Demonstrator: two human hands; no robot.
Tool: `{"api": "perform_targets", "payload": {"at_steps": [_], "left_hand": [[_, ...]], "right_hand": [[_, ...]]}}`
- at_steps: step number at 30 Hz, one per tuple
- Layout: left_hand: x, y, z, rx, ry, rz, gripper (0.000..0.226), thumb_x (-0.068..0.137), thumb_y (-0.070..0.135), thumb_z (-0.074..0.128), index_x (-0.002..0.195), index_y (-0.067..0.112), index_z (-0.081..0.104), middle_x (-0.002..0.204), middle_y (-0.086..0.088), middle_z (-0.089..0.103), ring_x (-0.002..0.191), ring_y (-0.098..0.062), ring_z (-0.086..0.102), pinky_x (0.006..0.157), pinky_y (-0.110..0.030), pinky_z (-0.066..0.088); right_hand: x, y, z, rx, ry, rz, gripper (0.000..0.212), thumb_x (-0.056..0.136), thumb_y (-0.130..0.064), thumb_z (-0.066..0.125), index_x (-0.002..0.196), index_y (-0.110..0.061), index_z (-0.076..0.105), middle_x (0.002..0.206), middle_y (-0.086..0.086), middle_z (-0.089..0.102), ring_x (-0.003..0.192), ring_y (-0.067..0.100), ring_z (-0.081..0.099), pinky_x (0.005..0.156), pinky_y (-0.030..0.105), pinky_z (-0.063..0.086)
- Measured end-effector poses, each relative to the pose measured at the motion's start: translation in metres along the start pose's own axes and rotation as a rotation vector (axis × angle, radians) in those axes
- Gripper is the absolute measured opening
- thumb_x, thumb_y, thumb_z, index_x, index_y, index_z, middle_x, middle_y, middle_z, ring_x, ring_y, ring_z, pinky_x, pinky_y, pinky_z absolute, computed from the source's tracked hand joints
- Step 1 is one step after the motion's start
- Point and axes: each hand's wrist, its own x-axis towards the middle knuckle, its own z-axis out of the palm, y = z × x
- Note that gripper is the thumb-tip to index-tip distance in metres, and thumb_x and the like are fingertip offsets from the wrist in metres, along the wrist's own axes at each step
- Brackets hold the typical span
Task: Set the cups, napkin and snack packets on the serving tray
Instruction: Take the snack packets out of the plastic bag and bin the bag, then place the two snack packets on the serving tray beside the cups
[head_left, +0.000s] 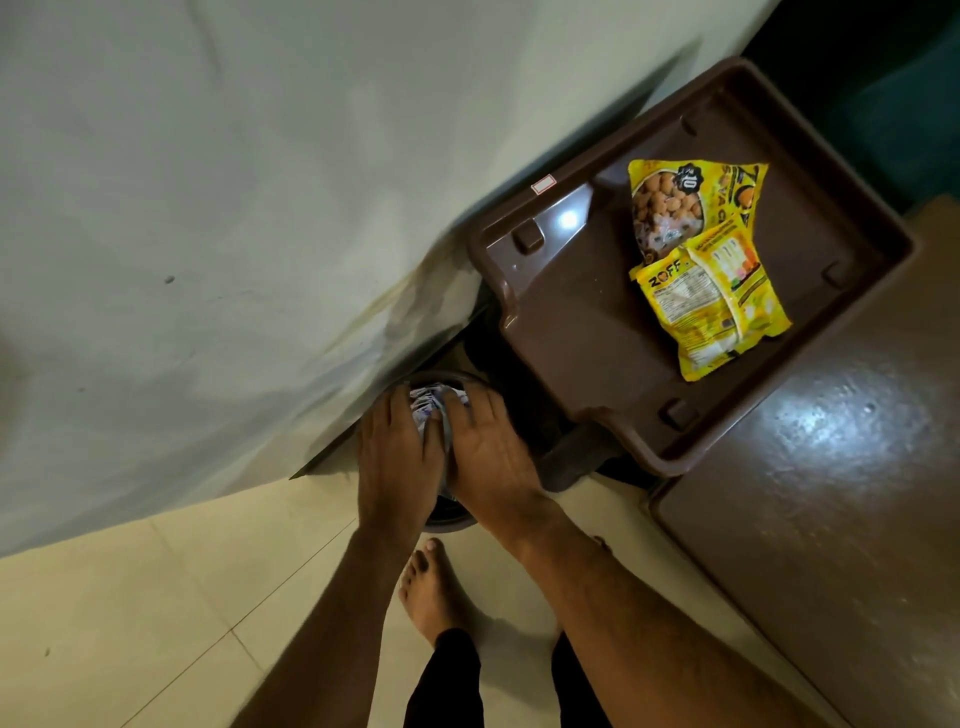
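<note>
A brown plastic serving tray (571, 322) sits on the corner of a brown table. Two yellow snack packets lie in it: one shows nuts through a window (675, 208), the other (711, 306) overlaps it, back side up. Lower down, beside the wall, my left hand (397, 457) and my right hand (493, 457) are pressed together around a crumpled white and purple patterned thing (428, 410), seemingly a napkin. Both hands grip it over a dark round container (447, 517). My hands hide most of it. No cups are in view.
A pale wall (208, 234) fills the left and top. The glossy brown table (831, 493) runs along the right, with the tray overhanging its corner. Cream floor tiles (182, 597) lie below, where my bare foot (431, 587) stands.
</note>
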Motion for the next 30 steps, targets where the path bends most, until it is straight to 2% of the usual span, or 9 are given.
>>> {"api": "perform_targets", "payload": {"at_steps": [4, 9, 13, 16, 18, 20, 22, 26, 30], "left_hand": [[-0.003, 0.028, -0.031, -0.101, 0.147, 0.043, 0.055, 0.105, 0.041, 0.039, 0.151, 0.010, 0.046, 0.153, -0.012, 0.052, 0.145, -0.028, 0.044, 0.122, -0.040, 0.032], [0.003, 0.068, -0.064, -0.202, 0.295, 0.121, 0.057, 0.106, 0.047, 0.033, 0.152, 0.015, 0.044, 0.155, -0.008, 0.049, 0.147, -0.023, 0.041, 0.120, -0.032, 0.029], [0.012, 0.111, -0.072, -0.267, 0.343, 0.195, 0.052, 0.105, 0.040, 0.040, 0.151, 0.015, 0.045, 0.152, -0.005, 0.052, 0.143, -0.019, 0.044, 0.117, -0.030, 0.032], [0.019, 0.148, -0.065, -0.306, 0.315, 0.249, 0.052, 0.104, 0.039, 0.041, 0.150, 0.015, 0.047, 0.150, -0.004, 0.053, 0.141, -0.017, 0.046, 0.114, -0.028, 0.035], [0.024, 0.173, -0.054, -0.327, 0.287, 0.288, 0.050, 0.103, 0.035, 0.047, 0.148, 0.013, 0.049, 0.146, -0.006, 0.056, 0.137, -0.017, 0.049, 0.110, -0.019, 0.036], [0.029, 0.196, -0.040, -0.356, 0.239, 0.293, 0.048, 0.103, 0.029, 0.053, 0.147, 0.011, 0.051, 0.145, -0.008, 0.057, 0.135, -0.018, 0.050, 0.100, -0.002, 0.031], [0.032, 0.217, -0.025, -0.381, 0.161, 0.262, 0.048, 0.102, 0.026, 0.057, 0.147, 0.012, 0.051, 0.145, -0.008, 0.056, 0.136, -0.017, 0.050, 0.095, 0.003, 0.030], [0.041, 0.248, 0.003, -0.452, -0.007, 0.140, 0.045, 0.101, 0.027, 0.061, 0.143, 0.016, 0.051, 0.136, -0.001, 0.062, 0.127, -0.016, 0.058, 0.097, -0.021, 0.041], [0.048, 0.263, 0.020, -0.568, -0.072, 0.005, 0.029, 0.097, 0.027, 0.064, 0.126, 0.024, 0.060, 0.092, 0.020, 0.061, 0.094, -0.007, 0.061, 0.076, -0.017, 0.042]], "right_hand": [[-0.009, -0.021, -0.040, 0.112, 0.246, -0.071, 0.076, 0.090, -0.032, 0.075, 0.151, -0.003, 0.039, 0.153, 0.022, 0.044, 0.144, 0.034, 0.041, 0.108, 0.050, 0.051], [-0.013, -0.029, -0.094, 0.209, 0.465, -0.108, 0.054, 0.097, -0.016, 0.063, 0.145, 0.003, 0.046, 0.146, 0.025, 0.052, 0.136, 0.036, 0.050, 0.113, 0.046, 0.048], [-0.012, -0.013, -0.138, 0.291, 0.601, -0.073, 0.061, 0.093, -0.028, 0.034, 0.141, 0.004, 0.053, 0.142, 0.023, 0.055, 0.132, 0.035, 0.052, 0.113, 0.041, 0.044], [-0.013, 0.013, -0.159, 0.241, 0.688, -0.006, 0.056, 0.091, -0.019, 0.041, 0.140, 0.006, 0.053, 0.140, 0.024, 0.055, 0.131, 0.037, 0.051, 0.113, 0.039, 0.042], [-0.014, 0.036, -0.169, 0.209, 0.699, 0.072, 0.054, 0.091, -0.011, 0.050, 0.142, 0.005, 0.051, 0.142, 0.024, 0.053, 0.133, 0.038, 0.049, 0.114, 0.040, 0.038], [-0.014, 0.061, -0.178, 0.182, 0.699, 0.153, 0.056, 0.090, -0.007, 0.059, 0.144, 0.003, 0.049, 0.145, 0.022, 0.051, 0.135, 0.036, 0.046, 0.116, 0.039, 0.034], [-0.015, 0.087, -0.187, 0.160, 0.704, 0.222, 0.059, 0.089, -0.006, 0.064, 0.146, 0.001, 0.048, 0.146, 0.021, 0.051, 0.136, 0.035, 0.045, 0.117, 0.039, 0.034], [-0.018, 0.132, -0.200, 0.148, 0.647, 0.321, 0.071, 0.083, -0.012, 0.070, 0.148, -0.001, 0.043, 0.144, 0.019, 0.050, 0.134, 0.035, 0.043, 0.112, 0.040, 0.038], [-0.023, 0.147, -0.189, 0.053, 0.432, 0.365, 0.099, 0.075, -0.040, 0.077, 0.154, -0.006, 0.029, 0.152, 0.017, 0.036, 0.138, 0.036, 0.035, 0.109, 0.050, 0.042]]}}
